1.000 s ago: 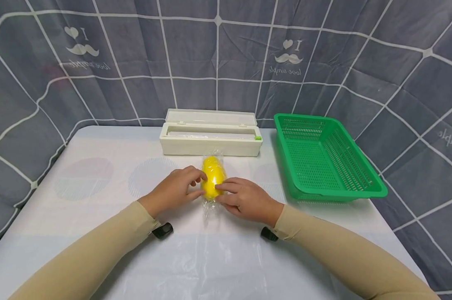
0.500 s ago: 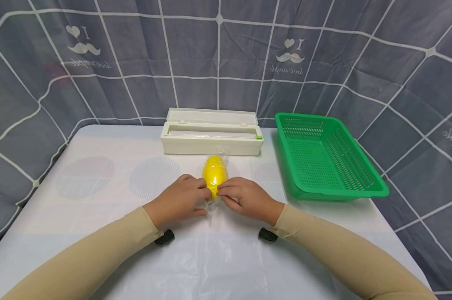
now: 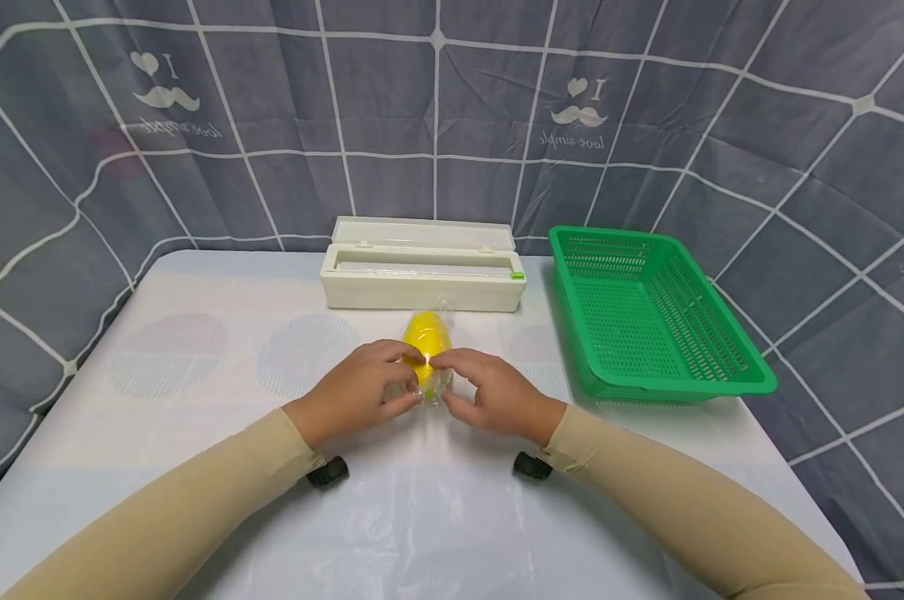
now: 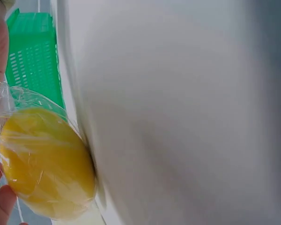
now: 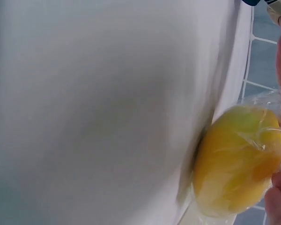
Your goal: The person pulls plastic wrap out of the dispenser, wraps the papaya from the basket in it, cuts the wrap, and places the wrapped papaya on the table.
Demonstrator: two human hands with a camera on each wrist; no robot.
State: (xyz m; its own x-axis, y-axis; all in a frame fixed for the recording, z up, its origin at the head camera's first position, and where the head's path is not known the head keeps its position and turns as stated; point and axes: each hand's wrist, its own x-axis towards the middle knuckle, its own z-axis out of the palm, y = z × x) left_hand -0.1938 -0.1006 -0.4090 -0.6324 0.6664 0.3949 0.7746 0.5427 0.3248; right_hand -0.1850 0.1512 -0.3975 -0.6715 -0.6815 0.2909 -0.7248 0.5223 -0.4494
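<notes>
A yellow mango (image 3: 425, 330), greenish at its near end, lies on the table wrapped in clear plastic wrap (image 3: 438, 385). My left hand (image 3: 363, 385) is at its near left side, the thumb and fingers pinching the loose wrap there. From the right, my right hand (image 3: 502, 393) pinches the wrap too, its index fingertip meeting the left one over the fruit. In the left wrist view the film (image 4: 35, 97) is drawn up from the mango's end toward the fingers. The right wrist view shows fingertips (image 5: 277, 201) against the wrapped mango (image 5: 236, 161).
Behind the mango stands a white plastic wrap dispenser (image 3: 422, 293) with its lid raised and a green slider at the right end. A green plastic basket (image 3: 594, 371) sits at the right. A grey checked curtain (image 3: 384, 100) rises behind the table.
The wrap's tail, which lay flat toward me, is now lifted and folded up against the mango's near end. Both hands have closed in around that end.
</notes>
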